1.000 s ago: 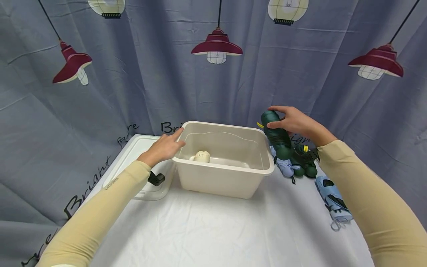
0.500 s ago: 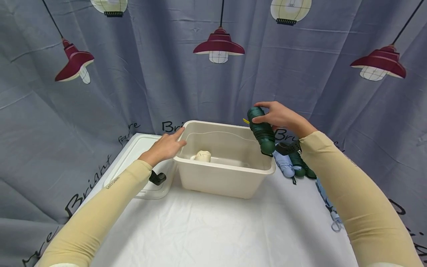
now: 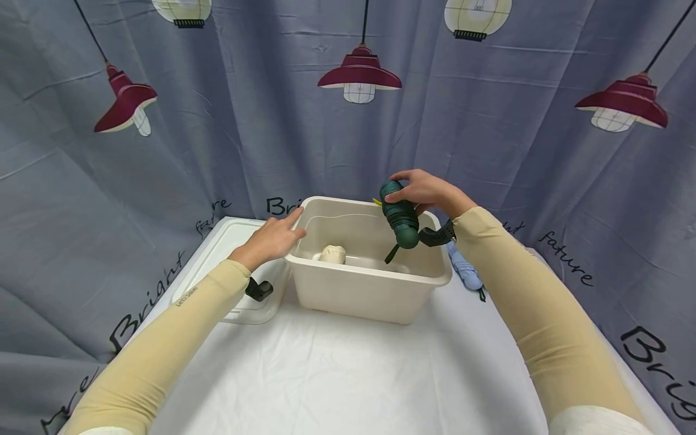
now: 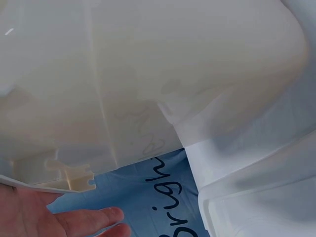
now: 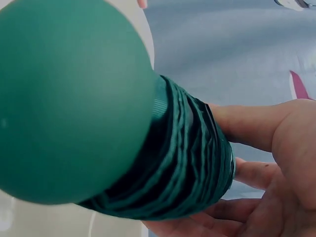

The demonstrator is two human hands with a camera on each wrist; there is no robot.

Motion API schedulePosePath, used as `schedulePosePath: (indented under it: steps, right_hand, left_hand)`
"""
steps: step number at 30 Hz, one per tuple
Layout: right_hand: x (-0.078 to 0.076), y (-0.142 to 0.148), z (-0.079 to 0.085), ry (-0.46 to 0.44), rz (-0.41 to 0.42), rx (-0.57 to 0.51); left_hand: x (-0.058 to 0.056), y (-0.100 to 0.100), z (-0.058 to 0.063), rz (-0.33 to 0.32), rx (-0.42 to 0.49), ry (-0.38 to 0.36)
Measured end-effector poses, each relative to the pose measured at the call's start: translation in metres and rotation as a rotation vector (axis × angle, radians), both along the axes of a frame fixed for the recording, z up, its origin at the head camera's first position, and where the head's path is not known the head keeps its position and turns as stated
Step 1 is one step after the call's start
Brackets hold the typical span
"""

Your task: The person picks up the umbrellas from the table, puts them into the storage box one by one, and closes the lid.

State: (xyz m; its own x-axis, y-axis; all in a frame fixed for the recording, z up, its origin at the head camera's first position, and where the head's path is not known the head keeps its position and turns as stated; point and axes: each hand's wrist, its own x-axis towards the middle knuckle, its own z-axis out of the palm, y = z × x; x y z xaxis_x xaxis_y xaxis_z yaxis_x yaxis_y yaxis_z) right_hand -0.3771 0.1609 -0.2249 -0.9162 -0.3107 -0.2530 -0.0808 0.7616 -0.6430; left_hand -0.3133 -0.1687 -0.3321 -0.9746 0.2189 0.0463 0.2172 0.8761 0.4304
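Observation:
A folded dark green umbrella [image 3: 402, 220] hangs tilted over the right part of an open beige plastic bin [image 3: 353, 293]. My right hand [image 3: 426, 190] grips it near its upper end, thumb and fingers around the wrapped fabric. Its rounded green handle [image 5: 74, 98] fills much of the right wrist view, with a wrist loop dangling below in the head view. My left hand [image 3: 272, 240] rests at the bin's left rim, index finger straight along it. In the left wrist view, its loose fingers [image 4: 89, 220] show outside the wall. A cream-coloured bundle [image 3: 333, 254] lies inside the bin.
A white lid [image 3: 234, 235] lies left of the bin, partly under my left forearm. To the bin's right is a light blue folded umbrella [image 3: 464, 269]; my right sleeve [image 3: 522, 290] covers the table beyond it. A grey curtain [image 3: 261, 121] hangs behind the white table [image 3: 348, 374].
My right hand has carried the green umbrella left, from above the other umbrellas to over the bin. The left hand has stayed at the rim.

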Motion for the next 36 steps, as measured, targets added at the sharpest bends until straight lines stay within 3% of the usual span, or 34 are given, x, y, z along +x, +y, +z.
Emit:
schedulePosePath:
  steps: [10,20,29,36]
  right_hand:
    - [-0.008,-0.027,-0.021,-0.067,0.036,0.001]
    - [-0.01,-0.048,-0.042,-0.148,0.119,0.09]
    - [-0.018,-0.063,-0.066,-0.281,0.171,0.143]
    - [-0.022,-0.073,-0.08,-0.374,0.161,0.182]
  left_hand:
    - [-0.001,0.0,0.0,0.007,-0.004,0.013]
    - [-0.002,0.0,0.0,0.011,-0.016,0.011]
    - [-0.001,0.0,-0.001,0.02,-0.023,0.022]
    - [-0.001,0.0,-0.001,0.028,-0.018,0.016]
